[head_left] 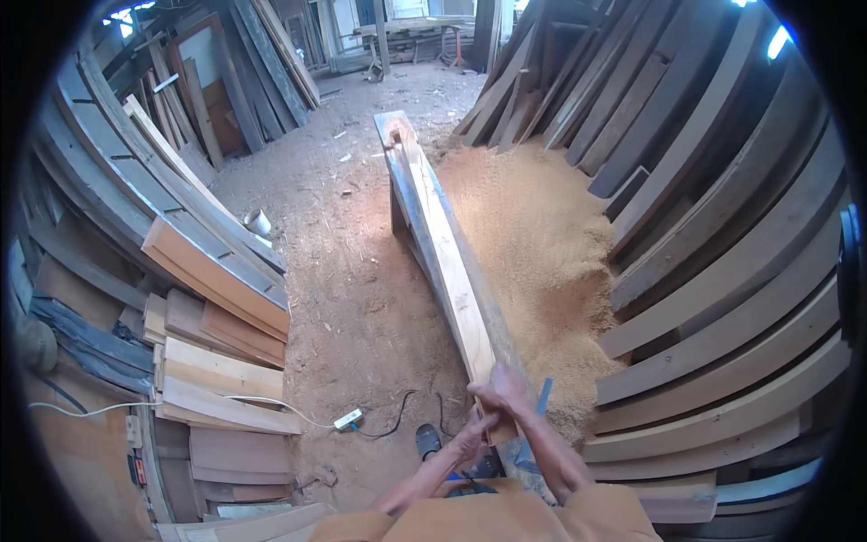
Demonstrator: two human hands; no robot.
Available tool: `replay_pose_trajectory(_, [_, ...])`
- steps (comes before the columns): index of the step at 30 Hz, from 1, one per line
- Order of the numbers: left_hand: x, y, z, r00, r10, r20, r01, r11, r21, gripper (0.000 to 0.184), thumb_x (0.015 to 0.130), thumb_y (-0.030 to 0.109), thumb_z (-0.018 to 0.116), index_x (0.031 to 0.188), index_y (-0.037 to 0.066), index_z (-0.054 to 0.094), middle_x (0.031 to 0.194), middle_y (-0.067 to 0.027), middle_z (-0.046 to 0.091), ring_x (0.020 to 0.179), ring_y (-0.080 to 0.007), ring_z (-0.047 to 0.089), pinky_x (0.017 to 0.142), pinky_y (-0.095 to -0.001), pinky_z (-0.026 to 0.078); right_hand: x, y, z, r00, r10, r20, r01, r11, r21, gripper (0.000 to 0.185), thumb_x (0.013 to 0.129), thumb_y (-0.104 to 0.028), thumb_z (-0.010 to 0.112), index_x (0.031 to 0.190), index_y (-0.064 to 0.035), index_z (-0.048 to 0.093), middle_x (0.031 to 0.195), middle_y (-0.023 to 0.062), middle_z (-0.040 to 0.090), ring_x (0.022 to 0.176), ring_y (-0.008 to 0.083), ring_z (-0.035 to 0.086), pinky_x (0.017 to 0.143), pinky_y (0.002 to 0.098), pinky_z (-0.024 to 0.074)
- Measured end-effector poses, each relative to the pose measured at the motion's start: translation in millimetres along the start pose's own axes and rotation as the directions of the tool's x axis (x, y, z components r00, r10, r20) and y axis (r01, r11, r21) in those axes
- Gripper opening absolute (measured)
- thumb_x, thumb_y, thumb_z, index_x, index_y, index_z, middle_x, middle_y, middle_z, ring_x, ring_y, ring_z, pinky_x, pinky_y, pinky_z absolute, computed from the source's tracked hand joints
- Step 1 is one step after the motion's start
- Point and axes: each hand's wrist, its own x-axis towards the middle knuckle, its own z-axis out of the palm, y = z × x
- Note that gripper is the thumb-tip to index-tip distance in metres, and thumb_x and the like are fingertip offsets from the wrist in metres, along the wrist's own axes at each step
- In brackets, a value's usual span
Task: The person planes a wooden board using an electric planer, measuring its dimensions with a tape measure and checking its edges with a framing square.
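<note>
A long pale wooden plank (453,271) lies lengthwise along a narrow, worn bench (483,307), running away from me. My right hand (499,390) is closed over the plank near its close end. Just below it, my left hand (473,432) grips the plank's left edge near the end, fingers partly hidden. The two hands are almost touching. At the far end of the bench there is a rough wooden stop (395,135) by the plank's tip. Beside my right forearm, a thin blue piece (545,396) sticks up; its kind cannot be made out.
Sawdust (524,235) is heaped right of the bench. Boards (722,262) lean along the right wall, more planks (226,366) on the left. A white power strip (347,419) with cords lies on the floor near my foot (428,441). A white pot (257,222) stands at left.
</note>
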Motion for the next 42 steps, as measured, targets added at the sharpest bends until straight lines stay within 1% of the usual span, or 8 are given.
replay_pose_trajectory(4, [-24,78,30,0.98,0.057,0.188,-0.021,0.982,-0.19,0.059,0.097,0.038,0.07,0.139,0.011,0.038,0.117,-0.0072,0.063,0.09,-0.0171,0.07,0.073,-0.0337,0.062,-12,-41,-77,0.997,-0.076,-0.006,0.076,0.997,0.017,0.073,0.084,-0.053,0.076,0.123,0.0085,0.067,0.103,0.024,0.074,0.095,0.0332,0.074,0.085,0.0442,0.0585])
replay_pose_trajectory(6, [-24,109,46,0.967,0.185,0.173,-0.165,0.979,-0.123,0.054,0.1,0.035,0.068,0.137,0.008,0.038,0.116,-0.0097,0.063,0.091,-0.019,0.071,0.072,-0.0359,0.063,-37,-56,-131,0.957,-0.278,-0.081,0.287,0.877,0.385,0.075,0.088,-0.056,0.074,0.127,0.0074,0.066,0.106,0.0187,0.073,0.101,0.0254,0.071,0.087,0.0412,0.0571])
replay_pose_trajectory(8, [-25,161,80,0.94,0.298,0.164,-0.266,0.945,-0.19,0.047,0.104,0.029,0.064,0.132,0.002,0.037,0.117,-0.0146,0.063,0.095,-0.0228,0.072,0.073,-0.0402,0.064,-75,-70,-165,0.843,-0.478,-0.247,0.504,0.538,0.675,0.083,0.092,-0.056,0.069,0.138,0.0107,0.054,0.118,0.024,0.067,0.118,0.0277,0.064,0.099,0.0412,0.0512])
replay_pose_trajectory(11, [-17,229,112,0.845,0.434,0.313,-0.354,0.892,-0.283,0.047,0.105,0.03,0.062,0.131,0.0,0.036,0.119,-0.017,0.062,0.102,-0.0242,0.071,0.076,-0.0427,0.065,-120,-104,-160,0.471,-0.622,-0.626,0.819,0.045,0.571,0.083,0.092,-0.039,0.071,0.15,0.0116,0.038,0.13,0.0281,0.059,0.126,0.0304,0.058,0.108,0.0417,0.0448])
replay_pose_trajectory(15, [-8,262,137,0.838,0.483,0.254,-0.405,0.862,-0.304,0.051,0.104,0.033,0.063,0.133,-0.001,0.039,0.118,-0.0134,0.063,0.104,-0.0204,0.069,0.08,-0.0394,0.065,-121,-144,-145,0.194,-0.497,-0.846,0.9,0.434,-0.048,0.082,0.085,-0.016,0.076,0.15,0.0117,0.034,0.13,0.0227,0.06,0.122,0.0256,0.058,0.106,0.0397,0.0467])
replay_pose_trajectory(34, [-8,288,166,0.77,0.537,0.344,-0.438,0.838,-0.326,0.037,0.106,0.03,0.059,0.124,-0.001,0.054,0.11,-0.0071,0.065,0.102,-0.0158,0.068,0.09,-0.0305,0.059,-120,-159,-171,0.174,-0.545,-0.82,0.926,0.374,-0.052,0.082,0.087,-0.017,0.075,0.148,0.0165,0.031,0.121,0.0314,0.062,0.109,0.0385,0.068,0.093,0.0448,0.0553])
replay_pose_trajectory(40, [-31,286,156,0.722,0.591,0.36,-0.498,0.804,-0.324,0.057,0.106,0.035,0.06,0.141,-0.008,0.046,0.133,-0.0177,0.062,0.122,-0.0244,0.064,0.107,-0.0381,0.052,-120,-161,-152,0.142,-0.551,-0.822,0.91,0.4,-0.111,0.091,0.086,-0.022,0.079,0.151,0.0156,0.028,0.127,0.0336,0.057,0.111,0.0396,0.067,0.094,0.0473,0.0555])
replay_pose_trajectory(42, [-36,290,153,0.715,0.594,0.369,-0.515,0.804,-0.296,0.06,0.106,0.035,0.058,0.145,-0.008,0.044,0.139,-0.0201,0.059,0.126,-0.0269,0.062,0.111,-0.0402,0.05,-121,-163,-144,0.154,-0.547,-0.823,0.913,0.397,-0.094,0.094,0.086,-0.026,0.081,0.152,0.0144,0.027,0.141,0.038,0.046,0.129,0.0451,0.055,0.107,0.0513,0.047])
